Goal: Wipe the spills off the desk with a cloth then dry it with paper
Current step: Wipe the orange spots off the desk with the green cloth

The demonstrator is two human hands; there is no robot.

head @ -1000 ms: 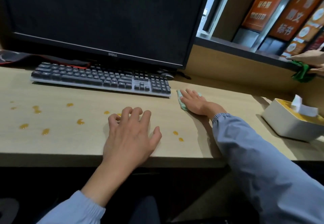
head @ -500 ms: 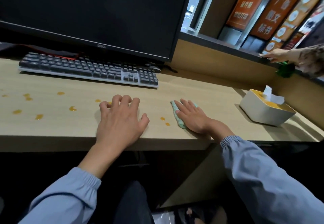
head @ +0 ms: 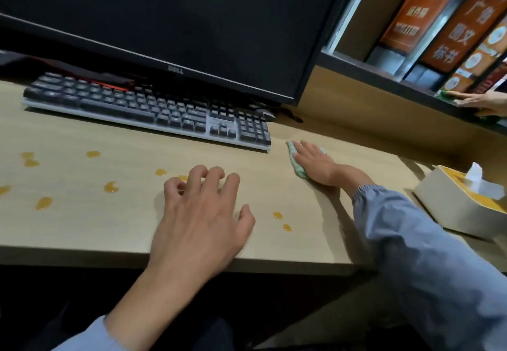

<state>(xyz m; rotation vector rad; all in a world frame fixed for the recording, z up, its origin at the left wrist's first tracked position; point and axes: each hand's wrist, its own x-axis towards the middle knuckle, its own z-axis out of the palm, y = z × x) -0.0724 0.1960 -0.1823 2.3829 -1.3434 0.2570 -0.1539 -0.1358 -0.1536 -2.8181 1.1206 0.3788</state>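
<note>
On the desk [head: 82, 230], seen from the head view, the person's right hand [head: 315, 162] lies flat at about one o'clock. Its fingers are straight and together, pressing a small folded green cloth [head: 297, 169] against the wood. The cloth sits just beside the right end of the keyboard [head: 148, 109], under the corner of the dark monitor [head: 164, 21].

The left hand [head: 200, 219] is at twelve o'clock near the front edge. Its fingers are loosely curled with the tips on the surface, and it holds nothing.

Amber spills [head: 111, 186] dot the desk from nine to eleven o'clock. One drop is almost touching the left fingertips, and two more drops [head: 277, 215] lie between the hands. None looks wiped yet.

At three o'clock a tissue box [head: 450, 213] stands with paper [head: 476, 175] poking out, ready for drying. Beyond it, another person's hand [head: 482, 100] rests on the shelf.

I judge the trouble lies in the sweep leftward:
- A pass hugging the keyboard could push liquid under its edge.
- The right sleeve could drag through the two drops.
- The left fingers could smear the drop beside them.
- So small a cloth may spread the spills, which look sticky, rather than lift them.
</note>
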